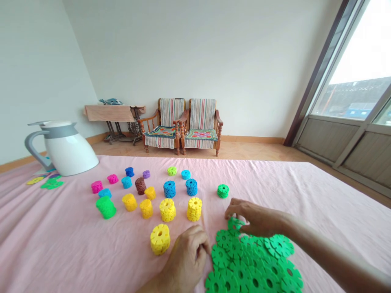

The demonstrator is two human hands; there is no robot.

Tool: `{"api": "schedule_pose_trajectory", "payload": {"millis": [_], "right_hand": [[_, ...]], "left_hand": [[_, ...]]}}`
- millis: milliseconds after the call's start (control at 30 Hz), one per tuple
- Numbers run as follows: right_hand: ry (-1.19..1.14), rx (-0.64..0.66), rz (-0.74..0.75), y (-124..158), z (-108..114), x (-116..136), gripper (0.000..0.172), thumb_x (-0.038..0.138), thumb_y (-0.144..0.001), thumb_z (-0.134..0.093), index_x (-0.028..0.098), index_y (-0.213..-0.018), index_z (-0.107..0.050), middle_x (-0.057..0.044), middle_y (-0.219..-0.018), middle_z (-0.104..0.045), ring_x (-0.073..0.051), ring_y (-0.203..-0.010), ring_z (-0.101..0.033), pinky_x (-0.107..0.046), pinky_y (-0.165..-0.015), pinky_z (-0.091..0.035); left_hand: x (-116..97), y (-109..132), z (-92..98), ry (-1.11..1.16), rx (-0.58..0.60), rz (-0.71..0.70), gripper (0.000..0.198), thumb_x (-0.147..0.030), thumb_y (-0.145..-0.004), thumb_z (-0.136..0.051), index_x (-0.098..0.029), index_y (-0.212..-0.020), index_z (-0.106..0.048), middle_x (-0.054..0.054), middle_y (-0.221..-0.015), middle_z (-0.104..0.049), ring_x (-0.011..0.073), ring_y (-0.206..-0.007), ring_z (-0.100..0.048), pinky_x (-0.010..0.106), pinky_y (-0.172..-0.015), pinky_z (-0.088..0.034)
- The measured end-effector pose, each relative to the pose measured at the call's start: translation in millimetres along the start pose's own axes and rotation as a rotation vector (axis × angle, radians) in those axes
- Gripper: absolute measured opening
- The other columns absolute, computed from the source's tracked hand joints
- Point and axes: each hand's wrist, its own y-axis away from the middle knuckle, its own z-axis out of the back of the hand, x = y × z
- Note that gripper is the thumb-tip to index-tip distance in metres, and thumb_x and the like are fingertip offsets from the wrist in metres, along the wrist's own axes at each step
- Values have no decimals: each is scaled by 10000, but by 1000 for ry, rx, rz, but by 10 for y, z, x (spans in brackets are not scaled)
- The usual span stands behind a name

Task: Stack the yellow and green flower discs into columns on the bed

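A spread pile of green notched plastic discs (244, 268) lies in front of me on the right. My right hand (259, 217) reaches over its far edge, thumb and fingers curled around a green snowflake disc (234, 225). Left of the pile, my left hand (187, 256) rests with its fingers curled in; whatever they may hold is hidden. Close to that hand stands a stack of yellow discs (160, 240). Two more yellow stacks, one nearer the middle (167, 210) and one to its right (194, 209), rise beyond it. Past my right fingertips sits a short green stack (222, 191).
Several small stacks in blue, pink, brown (140, 186), orange-yellow and green (106, 207) stand on the pink cloth (61, 252) to the left. A white jug (70, 150) and loose discs (51, 183) are at far left. Two wooden chairs (201, 118) stand by the wall.
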Motion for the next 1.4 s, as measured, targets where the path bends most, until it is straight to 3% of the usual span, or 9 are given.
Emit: {"api": "schedule_pose_trajectory", "payload": {"millis": [167, 300, 600, 733, 833, 900, 1133, 1400], "right_hand": [[-36, -37, -15, 15, -47, -50, 336, 103, -708, -643, 204, -1027, -621, -37, -941, -564, -142, -804, -537, -259, -737, -445], [-79, -31, -30, 56, -36, -84, 416, 289, -708, -731, 221, -1100, -610, -46, -976, -559, -145, -801, -533, -273, -740, -455], [-14, -113, -29, 78, -101, -29, 312, 122, -670, -644, 191, -972, -608, -46, -943, -580, -161, -827, -558, -280, -745, -452], [36, -323, -75, -36, -85, -158, 273, 149, -702, -596, 186, -970, -561, -43, -883, -593, -165, -788, -567, -303, -751, -456], [38, -550, -177, -239, -3, -310, 239, 178, -701, -603, 191, -931, -541, -31, -838, -585, -154, -733, -567, -298, -721, -460], [29, -618, -249, -383, 46, -403, 202, 203, -697, -616, 191, -887, -547, -31, -838, -586, -153, -722, -573, -296, -708, -463], [23, -626, -320, -633, 12, -582, 136, 243, -696, -644, 173, -807, -609, -43, -827, -586, -161, -698, -594, -307, -683, -468], [16, -661, -295, -503, 49, -523, 170, 286, -760, -607, 178, -891, -606, -57, -893, -600, -166, -759, -614, -320, -749, -482]], "left_hand": [[5, -1, -9, -2, 0, -3, 308, 82, -601, -384, -166, -635, -564, 2, -691, -586, 141, -710, -563, 219, -644, -393], [8, 3, -12, 4, -1, -4, 309, 82, -600, -385, -168, -635, -562, -2, -683, -585, 137, -697, -560, 218, -637, -390], [9, -6, -15, -4, 6, 6, 301, 80, -609, -384, -165, -636, -557, 3, -691, -584, 141, -709, -562, 223, -646, -390], [7, -4, -15, 1, 8, 13, 306, 78, -616, -388, -166, -644, -570, 3, -697, -590, 143, -720, -563, 222, -648, -393], [-10, -4, -4, -5, 13, 20, 309, 79, -612, -391, -165, -642, -578, 2, -693, -587, 142, -716, -564, 219, -646, -396], [-19, -5, 2, -6, 11, 15, 311, 83, -603, -390, -163, -637, -577, 1, -689, -582, 140, -714, -566, 217, -649, -398], [12, 9, -7, 14, 6, 7, 321, 93, -585, -379, -161, -631, -569, 2, -691, -581, 132, -701, -570, 211, -646, -397], [-2, -5, -8, 15, 7, 9, 324, 95, -585, -381, -160, -639, -572, 5, -698, -592, 140, -722, -577, 217, -664, -400]]}}
